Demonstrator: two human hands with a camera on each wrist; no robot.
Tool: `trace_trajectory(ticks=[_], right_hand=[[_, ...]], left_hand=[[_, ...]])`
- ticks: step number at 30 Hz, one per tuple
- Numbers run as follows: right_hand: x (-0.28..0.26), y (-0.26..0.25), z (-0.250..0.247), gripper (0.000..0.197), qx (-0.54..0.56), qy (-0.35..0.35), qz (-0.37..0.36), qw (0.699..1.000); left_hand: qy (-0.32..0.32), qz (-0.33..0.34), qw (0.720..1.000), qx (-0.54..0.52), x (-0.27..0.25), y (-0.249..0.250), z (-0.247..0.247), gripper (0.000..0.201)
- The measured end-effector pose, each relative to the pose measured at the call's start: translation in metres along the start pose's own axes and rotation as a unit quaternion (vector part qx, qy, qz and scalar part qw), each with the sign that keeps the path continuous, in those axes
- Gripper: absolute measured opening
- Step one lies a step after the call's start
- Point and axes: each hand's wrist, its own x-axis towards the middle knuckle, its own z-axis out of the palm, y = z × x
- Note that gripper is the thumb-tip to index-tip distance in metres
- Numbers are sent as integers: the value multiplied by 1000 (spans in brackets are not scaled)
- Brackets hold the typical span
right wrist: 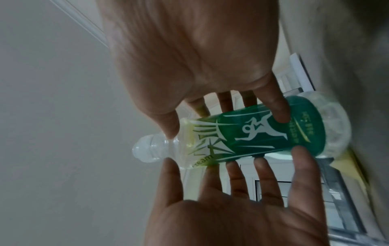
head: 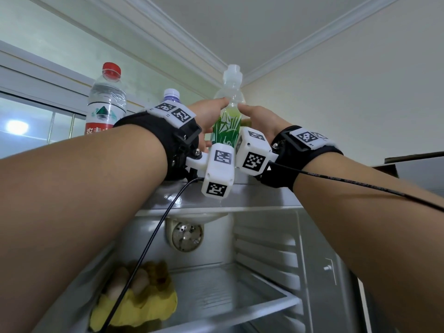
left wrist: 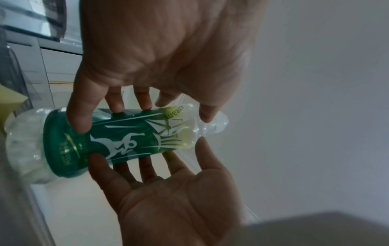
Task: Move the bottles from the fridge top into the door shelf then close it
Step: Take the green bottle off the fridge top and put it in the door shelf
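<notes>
Both hands (head: 209, 121) press a green-labelled bottle (head: 227, 126) reading "ream".

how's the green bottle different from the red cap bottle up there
The green bottle has a green label and a clear cap; the red cap bottle has a red and white label with a mountain picture. The green bottle is pressed between the left hand and right hand; the red cap bottle stands untouched to the left. The green bottle narrows at the waist; the other is straighter. Both are clear plastic and upright on the fridge top.
</notes>
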Motion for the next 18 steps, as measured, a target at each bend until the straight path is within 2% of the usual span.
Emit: trace_trajectory(ticks=[2,4,8,14,18], right_hand=[[-2,1,0,53,29,2,7,1000],[-5,0,0,56,42,12,12,999],[-23,-8,-1,64,61,-3,3,998],[-63,-25,-17,54,78,-10,-33,996],[-102,-34,-32,56,78,0,-33,996]], left_hand=[[-1,-3,1000,1,-7,0,2,29],[1,-4,1000,1,-16,0,4,25],[-17,12,999,-32,-35,7,6,29],[-36,50,998,-31,-66,26,13,29],[-57,55,996,-46,-90,31,28,30]])
